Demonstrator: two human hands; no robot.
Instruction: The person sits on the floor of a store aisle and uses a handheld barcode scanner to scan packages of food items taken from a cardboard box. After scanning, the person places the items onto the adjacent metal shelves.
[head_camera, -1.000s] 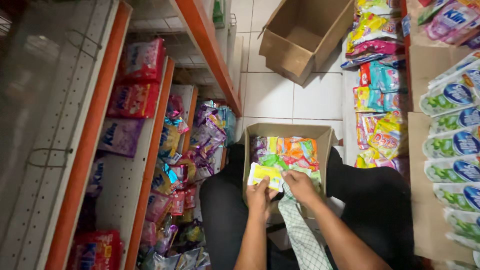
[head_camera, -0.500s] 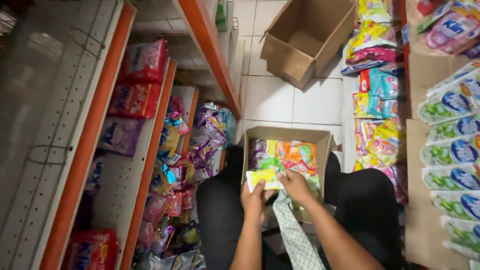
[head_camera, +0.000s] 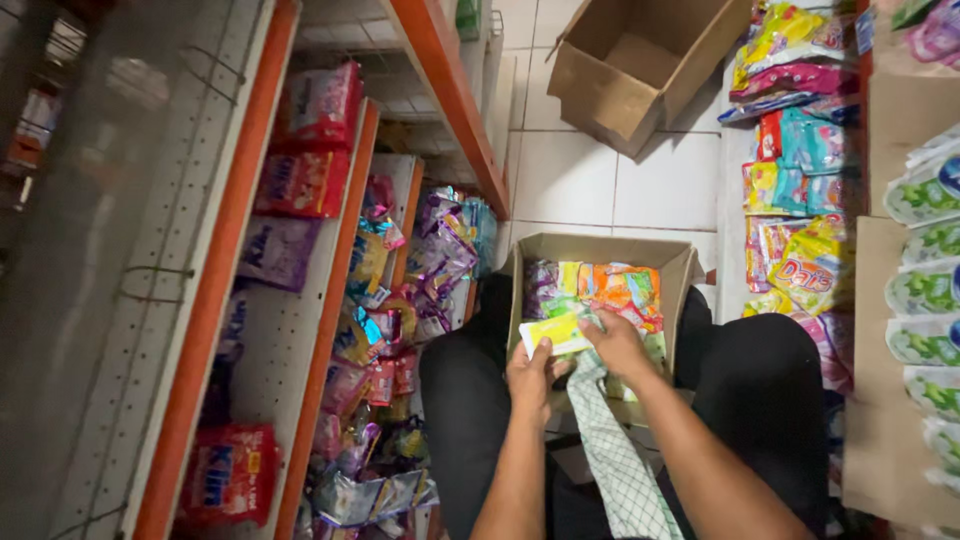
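A small cardboard box rests between my knees, packed with colourful sachets. My left hand grips the lower left edge of a yellow-green sachet pack held just over the box's near side. My right hand pinches the same pack at its right edge. A checked green-and-white cloth hangs down between my forearms, below the hands.
Orange-edged shelves on the left hold red, purple and mixed sachet packs. An open empty cardboard box lies on the white tiled floor ahead. Racks on the right carry bright sachets and green-and-white pouches. My black-trousered legs flank the box.
The view has swung slightly right and down. Both hands stay on the yellow-green pack, which has lifted a little and tilted over the box.
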